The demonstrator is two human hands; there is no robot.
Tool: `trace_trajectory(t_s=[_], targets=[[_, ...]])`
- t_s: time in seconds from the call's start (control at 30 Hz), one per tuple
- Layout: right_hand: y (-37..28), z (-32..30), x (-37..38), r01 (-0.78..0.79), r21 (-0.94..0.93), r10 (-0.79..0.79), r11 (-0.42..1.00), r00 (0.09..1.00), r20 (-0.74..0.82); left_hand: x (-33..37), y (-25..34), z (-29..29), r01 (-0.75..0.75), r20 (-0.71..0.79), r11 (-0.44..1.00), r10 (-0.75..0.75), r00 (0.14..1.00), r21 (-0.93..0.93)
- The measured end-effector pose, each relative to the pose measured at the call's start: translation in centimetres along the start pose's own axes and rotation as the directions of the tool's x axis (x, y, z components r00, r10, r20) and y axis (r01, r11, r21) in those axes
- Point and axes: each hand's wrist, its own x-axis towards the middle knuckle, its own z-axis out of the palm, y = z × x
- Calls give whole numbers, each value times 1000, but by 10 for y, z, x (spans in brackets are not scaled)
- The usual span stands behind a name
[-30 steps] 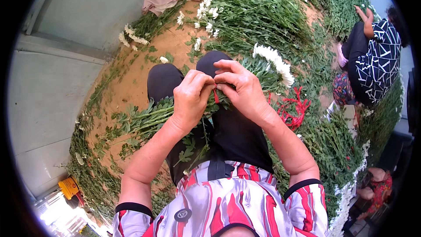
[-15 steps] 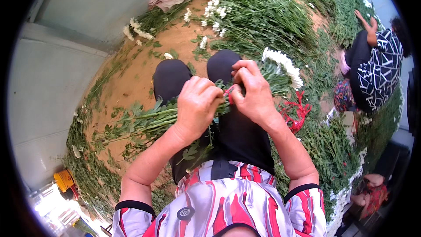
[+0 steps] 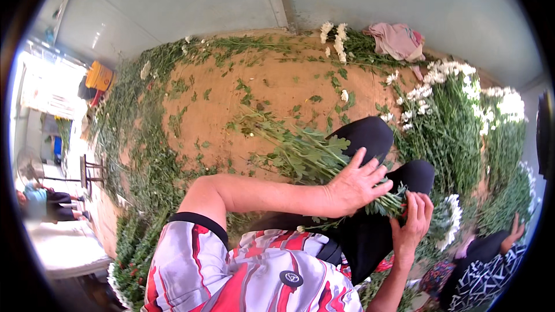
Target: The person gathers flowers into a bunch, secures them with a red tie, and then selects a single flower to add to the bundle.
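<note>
A bunch of white chrysanthemums (image 3: pixel 452 219) lies across my dark-trousered knees. Its flower heads point right and its leafy stems (image 3: pixel 306 153) fan out to the left. My right hand (image 3: pixel 412 219) is closed round the bunch just below the flowers, where a bit of red tie shows by the fingers. With fingers spread, my left hand (image 3: pixel 357 188) rests on or just over the stems; whether its palm presses on them is hidden.
Piles of cut chrysanthemums (image 3: pixel 442 133) lie at the right, and a pink cloth (image 3: pixel 398 41) by the wall. Loose leaves litter the brown floor covering (image 3: pixel 214 101). Another person (image 3: pixel 485 277) sits at lower right. A yellow container (image 3: pixel 99 76) and a stool (image 3: pixel 92 170) stand at left.
My view has swung to the left. My left hand has let go of its closed grip and spread its fingers over the stems. My right hand stays at the tied part.
</note>
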Motion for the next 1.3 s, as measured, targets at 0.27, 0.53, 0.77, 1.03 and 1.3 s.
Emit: trace_trajectory(t_s=[0.27,0.53,0.77,1.03,1.3], targets=[[15,-17,-28,-51,-32,49,998,996,-77,-55,-127,-78,286,467,958,-244,850,-19],[19,-23,-40,-47,-61,39,997,991,-131,-134,-194,-13,490,100,599,-565,819,-634],[28,-23,-54,-45,-149,16,988,982,-189,-159,-237,79,444,429,-224,-789,440,-867],[33,-24,-86,-82,-59,48,995,898,-438,-25,-245,104,769,464,28,-783,413,-639],[7,-70,-143,-300,-390,-4,870,788,-615,57,-115,138,771,628,259,-459,628,-582]])
